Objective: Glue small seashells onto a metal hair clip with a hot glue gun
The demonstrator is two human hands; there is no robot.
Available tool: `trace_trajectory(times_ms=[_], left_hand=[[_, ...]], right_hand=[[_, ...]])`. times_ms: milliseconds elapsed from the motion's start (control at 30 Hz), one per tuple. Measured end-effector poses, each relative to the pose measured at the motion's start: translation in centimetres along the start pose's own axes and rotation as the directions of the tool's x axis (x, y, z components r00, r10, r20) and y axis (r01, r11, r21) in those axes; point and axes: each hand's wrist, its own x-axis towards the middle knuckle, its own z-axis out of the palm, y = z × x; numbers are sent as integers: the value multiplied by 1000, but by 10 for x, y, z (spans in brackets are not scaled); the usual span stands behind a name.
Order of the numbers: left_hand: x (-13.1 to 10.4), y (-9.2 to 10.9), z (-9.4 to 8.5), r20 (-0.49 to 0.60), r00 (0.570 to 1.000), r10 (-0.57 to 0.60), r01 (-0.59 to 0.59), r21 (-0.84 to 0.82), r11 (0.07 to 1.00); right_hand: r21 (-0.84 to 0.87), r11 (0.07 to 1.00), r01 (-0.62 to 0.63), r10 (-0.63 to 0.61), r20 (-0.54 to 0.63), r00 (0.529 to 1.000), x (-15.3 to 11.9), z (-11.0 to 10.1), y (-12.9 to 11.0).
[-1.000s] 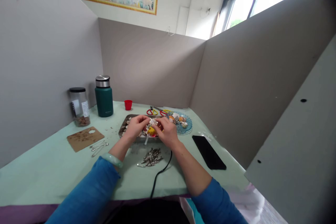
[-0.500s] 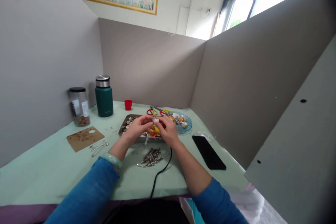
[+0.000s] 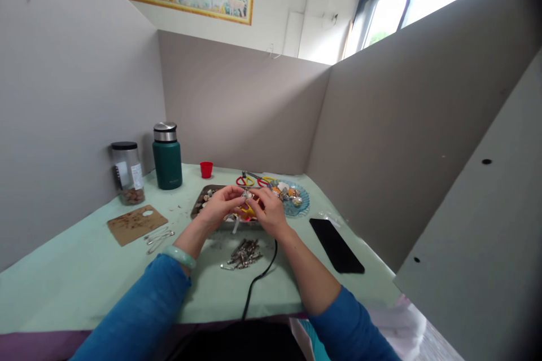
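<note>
My left hand (image 3: 223,205) and my right hand (image 3: 268,211) meet above a metal tray (image 3: 195,211), fingertips closed together. Between them they pinch a small whitish piece (image 3: 247,195), too small to name for certain. Under the hands, the tray holds many small pale pieces and something yellow (image 3: 248,211), partly hidden by the fingers. A white stick-like end (image 3: 236,227) pokes over the tray's near rim. Closer to me lies a heap of small metal clips (image 3: 244,254).
A blue glass plate (image 3: 305,203) with small ornaments, scissors (image 3: 245,180) and a red cup (image 3: 206,170) stand behind. Left are a green flask (image 3: 167,163), a jar (image 3: 127,175), cardboard (image 3: 138,223) and safety pins (image 3: 159,238). Right lies a black phone (image 3: 336,245); a black cable (image 3: 258,278) runs forward.
The small piece between my fingertips has been turned and shows a different side. My hands have otherwise hardly moved.
</note>
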Motion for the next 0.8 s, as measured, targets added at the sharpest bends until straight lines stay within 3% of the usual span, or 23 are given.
trace_trajectory(times_ms=[367, 800], left_hand=[[-1, 4, 10, -35, 996, 88, -77, 235, 969], [1, -3, 8, 6, 992, 127, -121, 343, 932]], right_hand=[[176, 979, -108, 122, -74, 990, 6, -6, -1], [360, 891, -276, 256, 104, 961, 5, 2, 9]])
